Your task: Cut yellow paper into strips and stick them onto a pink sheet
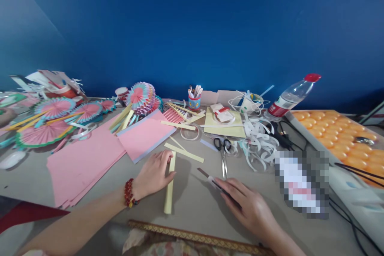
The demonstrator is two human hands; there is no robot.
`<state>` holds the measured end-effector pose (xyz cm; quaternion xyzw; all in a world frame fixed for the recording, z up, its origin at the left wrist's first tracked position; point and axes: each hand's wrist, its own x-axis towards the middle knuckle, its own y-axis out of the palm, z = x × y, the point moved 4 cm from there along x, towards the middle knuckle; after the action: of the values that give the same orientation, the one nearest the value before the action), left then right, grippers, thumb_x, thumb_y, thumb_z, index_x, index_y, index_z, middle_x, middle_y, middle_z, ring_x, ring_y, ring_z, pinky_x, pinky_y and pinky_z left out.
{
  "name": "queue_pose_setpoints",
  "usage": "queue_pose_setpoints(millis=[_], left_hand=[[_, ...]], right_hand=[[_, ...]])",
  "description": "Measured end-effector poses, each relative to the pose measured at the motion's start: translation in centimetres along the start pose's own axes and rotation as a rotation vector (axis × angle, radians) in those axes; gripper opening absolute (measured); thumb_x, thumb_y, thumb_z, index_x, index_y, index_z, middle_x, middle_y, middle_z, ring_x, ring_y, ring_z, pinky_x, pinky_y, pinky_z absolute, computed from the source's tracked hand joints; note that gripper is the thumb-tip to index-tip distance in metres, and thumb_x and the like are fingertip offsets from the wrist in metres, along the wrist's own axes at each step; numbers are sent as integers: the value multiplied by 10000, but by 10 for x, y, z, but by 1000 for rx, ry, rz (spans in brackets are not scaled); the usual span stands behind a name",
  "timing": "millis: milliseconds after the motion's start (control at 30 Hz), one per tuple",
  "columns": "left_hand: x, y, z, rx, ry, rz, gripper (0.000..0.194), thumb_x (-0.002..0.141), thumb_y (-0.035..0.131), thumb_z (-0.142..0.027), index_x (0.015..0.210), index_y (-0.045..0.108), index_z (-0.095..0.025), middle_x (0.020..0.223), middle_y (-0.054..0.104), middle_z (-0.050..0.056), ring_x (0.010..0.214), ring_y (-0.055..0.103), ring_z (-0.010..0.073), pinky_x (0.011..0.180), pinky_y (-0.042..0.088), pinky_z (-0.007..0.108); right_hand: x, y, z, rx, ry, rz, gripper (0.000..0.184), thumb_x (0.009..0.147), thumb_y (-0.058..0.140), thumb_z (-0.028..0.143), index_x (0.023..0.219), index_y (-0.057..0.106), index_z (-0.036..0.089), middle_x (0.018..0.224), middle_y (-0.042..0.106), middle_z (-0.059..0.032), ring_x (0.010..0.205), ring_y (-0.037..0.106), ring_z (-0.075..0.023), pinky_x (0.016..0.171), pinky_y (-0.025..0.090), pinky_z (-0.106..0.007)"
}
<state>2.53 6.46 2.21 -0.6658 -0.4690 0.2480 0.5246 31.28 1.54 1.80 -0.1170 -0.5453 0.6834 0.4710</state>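
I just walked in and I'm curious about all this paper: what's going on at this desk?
A person's left hand, wearing a red bead bracelet, holds a pale yellow folded paper strip upright on the desk. Their right hand holds what looks like a dark-handled craft knife, its blade apart from the strip. Black-handled scissors lie beyond, with pink paper sheets and pleated paper fans to the left.

2 hands are seen, 1 left hand (154, 174) and 1 right hand (249, 206). Also counted are 1 knife (217, 185), 1 scissors (223, 155), 1 bottle (289, 98) and 1 pen cup (194, 103). The pink sheets (87, 156) cannot be counted.
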Motion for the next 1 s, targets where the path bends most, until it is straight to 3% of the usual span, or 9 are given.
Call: queue_pose_setpoints(millis=[133,233,467,700,1000], left_hand=[[-4,-5,-3,-28,62,114,467,766,524,-64,1201,427,-200,1049,593,64,966,584,252,851,469,390],[-8,-7,-7,-52,171,177,531,755,482,-7,1243,454,-215,1140,590,69,1065,562,248,953,444,396],[-1,2,-16,-60,309,169,201,958,471,-137,1114,570,-217,1102,596,63,1038,568,222,947,460,365],[1,13,-14,-151,340,117,191,1008,467,-212,1167,572,-209,1153,595,78,1069,554,221,963,461,375],[-1,18,-10,-195,314,68,200,1034,435,-287,1138,584,-204,1135,612,80,1051,568,219,947,457,369]], right_hand=[[-1,2,-3,13,12,29,431,980,419,185,1382,538,284,1095,701,-70,918,692,-156,781,558,-238],[-1,4,-2,30,4,51,435,977,416,177,1381,539,277,1104,698,-75,917,691,-160,785,560,-248],[6,7,3,53,36,81,418,966,418,175,1344,573,263,1067,699,-82,883,686,-167,762,557,-250],[9,14,6,41,86,162,399,964,418,170,1321,574,257,1049,684,-76,880,669,-183,756,548,-277],[12,13,9,42,107,140,404,947,418,160,1297,595,255,1038,680,-74,847,670,-172,723,539,-259]])
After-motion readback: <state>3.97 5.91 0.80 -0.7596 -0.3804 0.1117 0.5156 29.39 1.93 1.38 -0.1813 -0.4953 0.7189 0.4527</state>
